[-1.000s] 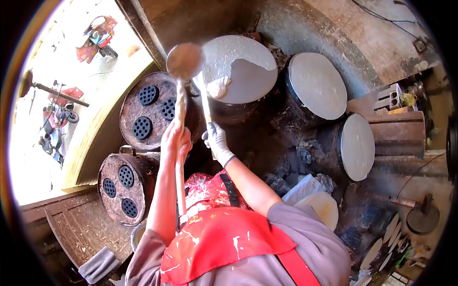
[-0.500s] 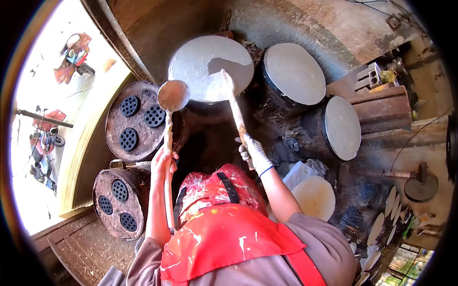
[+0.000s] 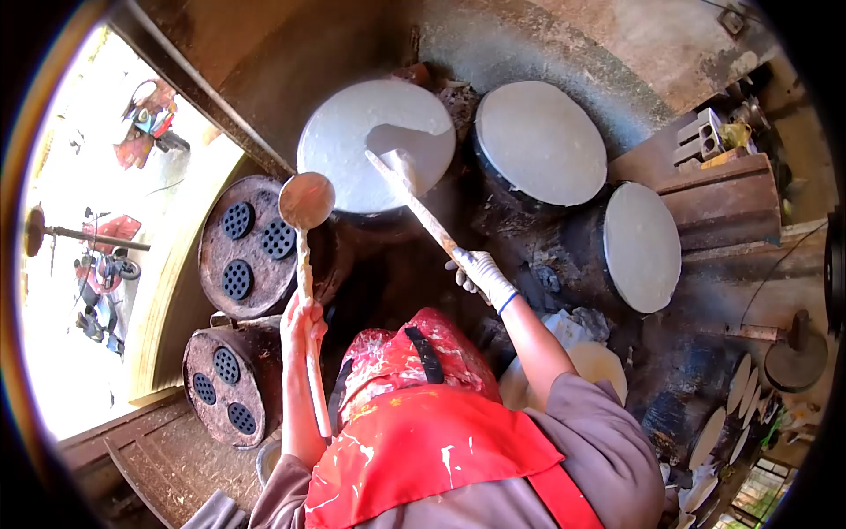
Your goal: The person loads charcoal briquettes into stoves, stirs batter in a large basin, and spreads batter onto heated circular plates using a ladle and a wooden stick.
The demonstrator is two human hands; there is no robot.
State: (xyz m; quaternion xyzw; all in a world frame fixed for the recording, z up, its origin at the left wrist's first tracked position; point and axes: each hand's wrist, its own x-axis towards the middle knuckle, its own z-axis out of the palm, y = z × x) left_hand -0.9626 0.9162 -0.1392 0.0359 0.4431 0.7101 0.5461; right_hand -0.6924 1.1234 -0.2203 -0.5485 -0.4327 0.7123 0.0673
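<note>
My left hand (image 3: pixel 302 326) is closed around the long handle of a ladle (image 3: pixel 307 200), whose round metal bowl is raised beside the nearest griddle. My right hand (image 3: pixel 485 275), in a white glove, grips a long whitish wooden-handled tool (image 3: pixel 423 214). The tool's far end is over the round griddle (image 3: pixel 339 132) in front of me; its head shows only as a pale patch, so I cannot tell its exact kind. A white layer covers most of that griddle, with a greyer curved area near the tool.
Two more white-topped round griddles, one behind (image 3: pixel 539 141) and one at the right (image 3: pixel 641 247), stand nearby. Two drum stoves, an upper (image 3: pixel 251 291) and a lower (image 3: pixel 233 357), bear black holed briquettes at the left. A pale round sheet (image 3: pixel 599 366) lies low at the right.
The tool in my right hand has swung, its far end now pointing further left over the griddle. The ladle stays raised in my left hand. The whole view has shifted slightly.
</note>
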